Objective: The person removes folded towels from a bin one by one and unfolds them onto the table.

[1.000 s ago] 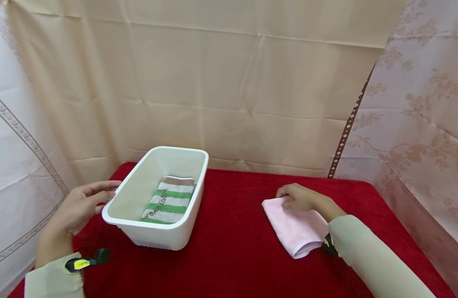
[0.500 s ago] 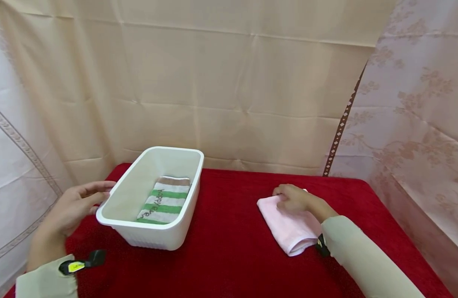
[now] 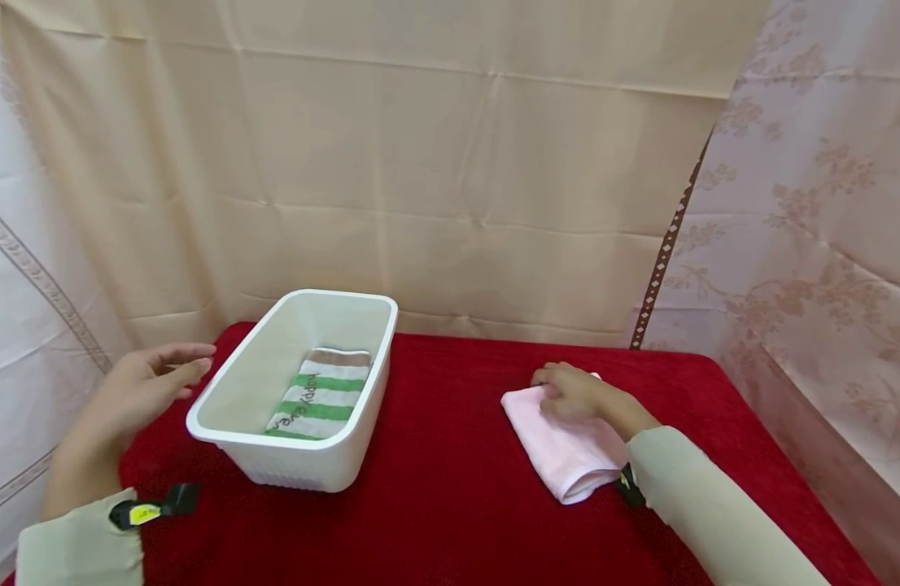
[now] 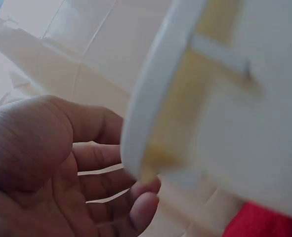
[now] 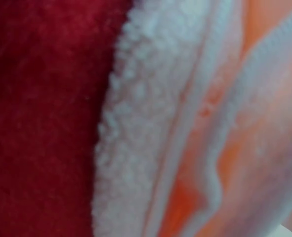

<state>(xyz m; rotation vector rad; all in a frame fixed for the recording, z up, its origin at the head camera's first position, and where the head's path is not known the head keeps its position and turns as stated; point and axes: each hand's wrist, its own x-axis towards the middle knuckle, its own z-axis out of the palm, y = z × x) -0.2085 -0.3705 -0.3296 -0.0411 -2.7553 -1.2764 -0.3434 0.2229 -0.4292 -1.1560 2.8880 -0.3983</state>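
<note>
A white plastic tub (image 3: pixel 311 464) stands on the left of the red cloth. Inside it lies a folded towel (image 3: pixel 325 399) with green and white stripes, a brown band and lettering. My left hand (image 3: pixel 138 391) is just left of the tub's rim, fingers loosely bent and holding nothing; the left wrist view has its fingertips overlapped by the rim (image 4: pixel 143 113). On the right, a folded pink towel (image 3: pixel 560 448) with a pale edge lies on the cloth. My right hand (image 3: pixel 578 395) grips its far edge with curled fingers; the right wrist view shows just its fleecy layers (image 5: pixel 141 118).
A red plush cloth (image 3: pixel 450 456) covers the table. Beige curtain (image 3: pixel 435 163) hangs close behind the table's back edge, and a floral pink drape (image 3: pixel 823 228) flanks the right side. Black straps (image 3: pixel 153 511) circle both wrists over the sleeves.
My left hand has come off the tub's rim, leftward. My right hand stays at the pink towel, where a pale corner now shows behind the hand. The head view has shifted slightly.
</note>
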